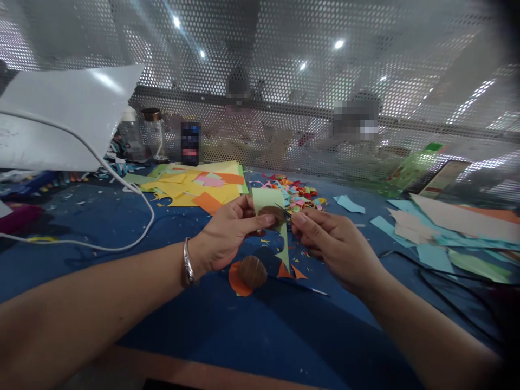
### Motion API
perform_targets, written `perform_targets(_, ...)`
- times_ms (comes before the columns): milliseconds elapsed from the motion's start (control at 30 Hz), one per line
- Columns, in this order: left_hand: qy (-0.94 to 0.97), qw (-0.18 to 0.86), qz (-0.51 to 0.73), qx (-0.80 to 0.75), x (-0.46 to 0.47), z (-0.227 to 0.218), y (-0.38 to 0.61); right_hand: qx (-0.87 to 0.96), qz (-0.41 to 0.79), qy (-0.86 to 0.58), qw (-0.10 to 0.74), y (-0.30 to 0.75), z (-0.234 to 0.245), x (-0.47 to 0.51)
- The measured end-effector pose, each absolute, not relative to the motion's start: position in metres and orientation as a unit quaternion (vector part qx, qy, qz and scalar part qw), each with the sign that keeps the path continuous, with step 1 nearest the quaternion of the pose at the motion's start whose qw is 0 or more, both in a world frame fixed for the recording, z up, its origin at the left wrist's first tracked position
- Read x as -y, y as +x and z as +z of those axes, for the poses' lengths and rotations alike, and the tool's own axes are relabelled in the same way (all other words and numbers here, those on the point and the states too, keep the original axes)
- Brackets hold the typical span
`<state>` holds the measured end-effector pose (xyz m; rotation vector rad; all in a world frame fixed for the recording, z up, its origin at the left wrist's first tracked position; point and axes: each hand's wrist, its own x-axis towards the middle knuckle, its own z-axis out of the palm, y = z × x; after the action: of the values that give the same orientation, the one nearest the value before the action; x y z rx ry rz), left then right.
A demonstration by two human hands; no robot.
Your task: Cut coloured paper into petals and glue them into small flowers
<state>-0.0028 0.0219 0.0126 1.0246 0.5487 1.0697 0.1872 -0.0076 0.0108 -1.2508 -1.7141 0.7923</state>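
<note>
My left hand (231,233) pinches a pale green paper piece (268,201) together with a small brown round disc (273,215), thumb on top. A silver bracelet (187,261) sits on that wrist. My right hand (333,241) is closed next to the paper's right edge, gripping small dark scissors (284,211) whose tips touch the paper. A green strip (285,246) hangs down from the paper. Below, on the blue table cover (260,325), another brown disc (252,271) lies on an orange paper circle (235,281).
Yellow and orange sheets (195,187) lie at the back left, colourful scraps (300,195) behind my hands, blue and white sheets (439,227) at right. A white cable (134,189) loops at left, black cables (442,281) at right. Jars (154,135) and a perforated screen (325,81) stand behind.
</note>
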Motion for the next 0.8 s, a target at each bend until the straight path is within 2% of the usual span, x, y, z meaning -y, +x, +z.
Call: perform_targets(800, 0.474, 0.693, 0.483, -0.247, -0.0230, 0.0134, -0.0049, 0.704, 0.306, -0.502, 0.399, 0.1907, 0.0162, 0.0081)
